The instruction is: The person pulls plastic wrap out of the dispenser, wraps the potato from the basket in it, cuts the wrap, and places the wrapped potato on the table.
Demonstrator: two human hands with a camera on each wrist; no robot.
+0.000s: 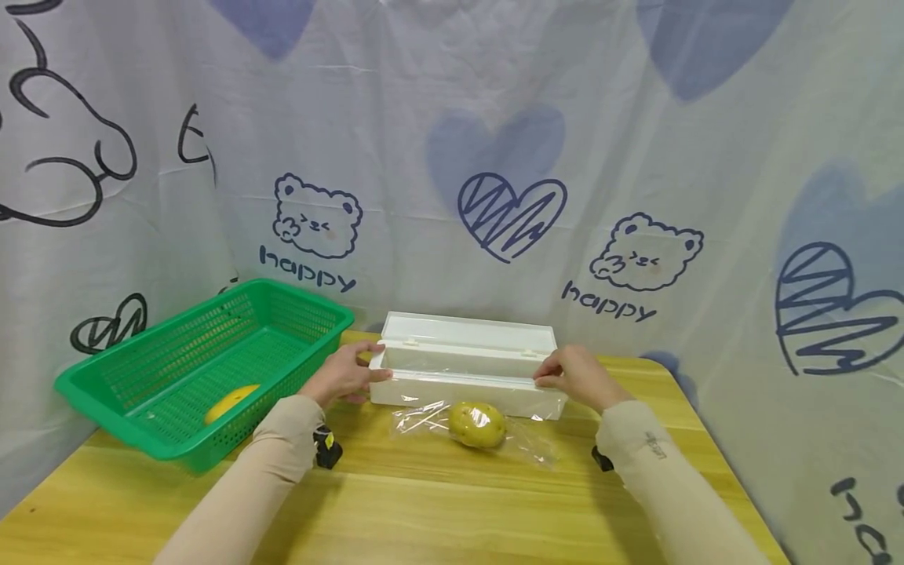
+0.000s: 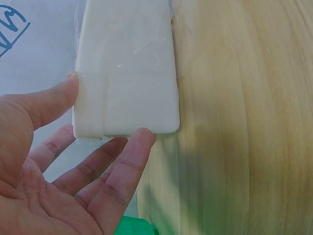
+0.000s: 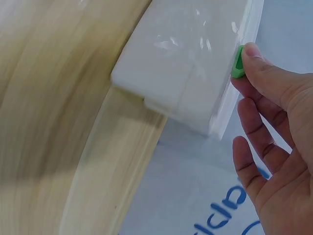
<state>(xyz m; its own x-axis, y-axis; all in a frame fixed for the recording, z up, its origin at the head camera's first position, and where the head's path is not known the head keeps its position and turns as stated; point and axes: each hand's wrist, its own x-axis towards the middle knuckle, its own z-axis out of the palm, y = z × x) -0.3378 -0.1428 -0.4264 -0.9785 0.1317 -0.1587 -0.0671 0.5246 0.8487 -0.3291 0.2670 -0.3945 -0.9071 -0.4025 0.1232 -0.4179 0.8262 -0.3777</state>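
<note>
A white cling film box point(image 1: 466, 392) lies lengthwise on the table with its lid point(image 1: 469, 329) raised behind. My left hand point(image 1: 346, 373) holds the box's left end, thumb on the upper front edge and fingers against the end. At the right end, my right hand point(image 1: 582, 378) pinches a small green slider point(image 3: 238, 63) between thumb and index finger, on the box's upper edge; the other fingers are loosely bent. Just in front of the box sits a yellowish potato point(image 1: 477, 425) in clear film point(image 1: 533, 447), which spreads out on both sides of it.
A green basket point(image 1: 184, 451) stands to the left, holding a yellow item point(image 1: 229, 402) partly hidden by its wall. The wooden table point(image 1: 452, 510) reaches a printed curtain point(image 1: 410, 157) behind the box. A black device point(image 1: 327, 447) shows at the left wrist.
</note>
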